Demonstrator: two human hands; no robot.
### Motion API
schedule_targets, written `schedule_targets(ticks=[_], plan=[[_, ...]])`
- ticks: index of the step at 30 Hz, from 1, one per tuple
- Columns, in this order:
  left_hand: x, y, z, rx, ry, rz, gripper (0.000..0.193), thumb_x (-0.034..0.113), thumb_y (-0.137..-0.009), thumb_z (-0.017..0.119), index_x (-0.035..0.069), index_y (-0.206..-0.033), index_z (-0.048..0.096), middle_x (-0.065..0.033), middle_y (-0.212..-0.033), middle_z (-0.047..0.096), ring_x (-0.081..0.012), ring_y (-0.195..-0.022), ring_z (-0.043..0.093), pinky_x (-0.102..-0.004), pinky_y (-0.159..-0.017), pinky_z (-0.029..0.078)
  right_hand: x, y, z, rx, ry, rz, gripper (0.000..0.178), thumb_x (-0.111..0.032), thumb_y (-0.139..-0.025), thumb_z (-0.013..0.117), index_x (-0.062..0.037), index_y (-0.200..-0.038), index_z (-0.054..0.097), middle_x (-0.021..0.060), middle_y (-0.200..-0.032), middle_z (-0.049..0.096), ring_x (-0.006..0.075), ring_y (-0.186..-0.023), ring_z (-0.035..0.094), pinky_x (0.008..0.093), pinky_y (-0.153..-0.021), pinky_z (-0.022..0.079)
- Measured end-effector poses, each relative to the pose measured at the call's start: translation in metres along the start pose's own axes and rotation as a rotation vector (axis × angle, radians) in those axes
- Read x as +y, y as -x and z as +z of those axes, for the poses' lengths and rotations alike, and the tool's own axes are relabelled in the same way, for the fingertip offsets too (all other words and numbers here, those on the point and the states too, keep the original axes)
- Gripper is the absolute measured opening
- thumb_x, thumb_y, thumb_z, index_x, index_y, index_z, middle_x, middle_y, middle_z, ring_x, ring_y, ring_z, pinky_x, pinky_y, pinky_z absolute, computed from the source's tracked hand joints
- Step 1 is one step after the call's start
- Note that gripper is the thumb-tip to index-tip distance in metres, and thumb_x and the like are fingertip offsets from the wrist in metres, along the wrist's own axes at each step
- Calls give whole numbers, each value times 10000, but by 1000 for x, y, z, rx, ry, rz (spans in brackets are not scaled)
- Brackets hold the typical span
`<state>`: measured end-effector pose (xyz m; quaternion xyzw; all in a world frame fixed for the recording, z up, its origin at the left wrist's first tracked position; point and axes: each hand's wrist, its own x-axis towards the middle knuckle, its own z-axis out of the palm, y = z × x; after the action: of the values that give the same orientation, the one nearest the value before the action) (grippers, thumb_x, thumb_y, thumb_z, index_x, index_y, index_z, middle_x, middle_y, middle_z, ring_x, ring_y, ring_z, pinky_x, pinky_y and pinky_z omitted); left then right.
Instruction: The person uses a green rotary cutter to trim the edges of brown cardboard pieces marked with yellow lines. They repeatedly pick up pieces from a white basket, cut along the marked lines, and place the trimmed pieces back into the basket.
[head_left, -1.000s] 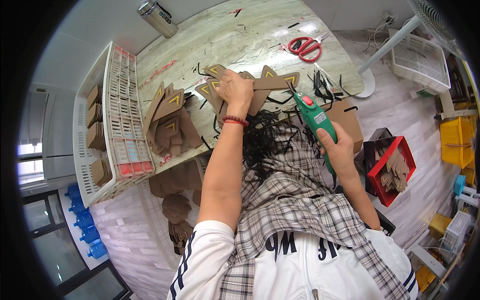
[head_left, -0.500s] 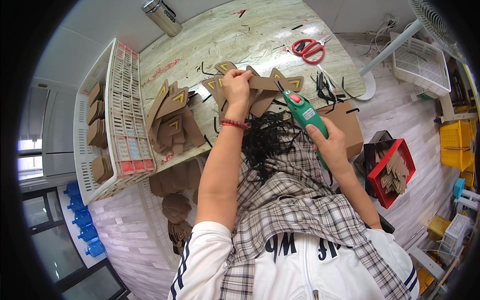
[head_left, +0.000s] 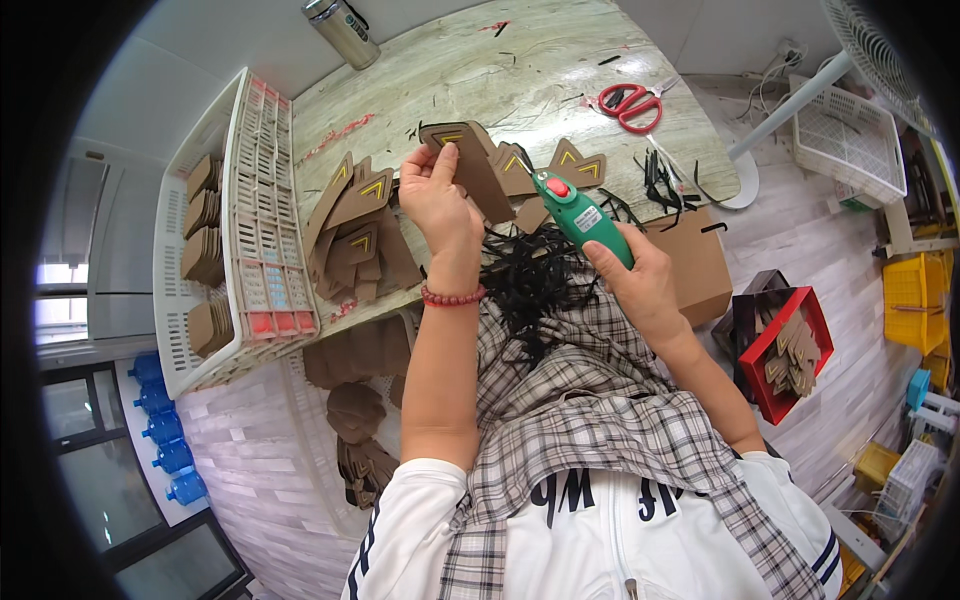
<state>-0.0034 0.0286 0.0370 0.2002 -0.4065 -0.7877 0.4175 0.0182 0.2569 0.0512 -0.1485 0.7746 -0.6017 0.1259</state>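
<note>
My left hand pinches a flat brown strap-like piece with a yellow chevron at its upper end, raised over the table. In my right hand is a pair of green electric scissors with a red button; the tip points up and left, near the brown pieces. More brown pieces with yellow chevrons lie just beyond that tip. A loose heap of the same pieces is left of my left hand. Black trimmed strips pile up on the plaid apron at the table's near edge.
A white plastic crate with stacked brown pieces stands on the left. Red-handled scissors and black scraps lie toward the table's right. A steel flask stands at the back. A cardboard box and red box are at right.
My left hand has shifted left and turned, now holding a brown piece upright with its chevron end up. My right hand has moved left with the electric scissors.
</note>
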Motion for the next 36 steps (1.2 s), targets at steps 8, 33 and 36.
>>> schedule_targets(ticks=[8, 33, 36], plan=[[0, 31, 18, -3, 168, -264, 204, 7, -823, 676, 42, -970, 540, -49, -880, 621, -138, -767, 606, -251, -654, 513, 0, 7, -3, 1, -15, -18, 385, -308, -853, 685, 15, -1049, 614, 40, -700, 606, 79, -616, 524, 250, -554, 436], [-14, 50, 24, -16, 124, -278, 158, 9, -812, 688, 45, -908, 569, -33, -816, 638, -101, -667, 597, -207, -555, 463, 5, 12, -14, 64, -38, -3, 400, -312, -854, 687, 21, -1063, 611, 4, -658, 560, 54, -587, 474, 229, -529, 411], [-16, 49, 25, -24, 134, -300, 160, 12, -814, 688, 49, -909, 565, -35, -817, 637, -104, -666, 599, -206, -562, 466, 5, 15, -13, 62, -52, -9, 387, -305, -857, 685, 19, -1055, 610, 3, -656, 557, 53, -586, 471, 230, -528, 409]])
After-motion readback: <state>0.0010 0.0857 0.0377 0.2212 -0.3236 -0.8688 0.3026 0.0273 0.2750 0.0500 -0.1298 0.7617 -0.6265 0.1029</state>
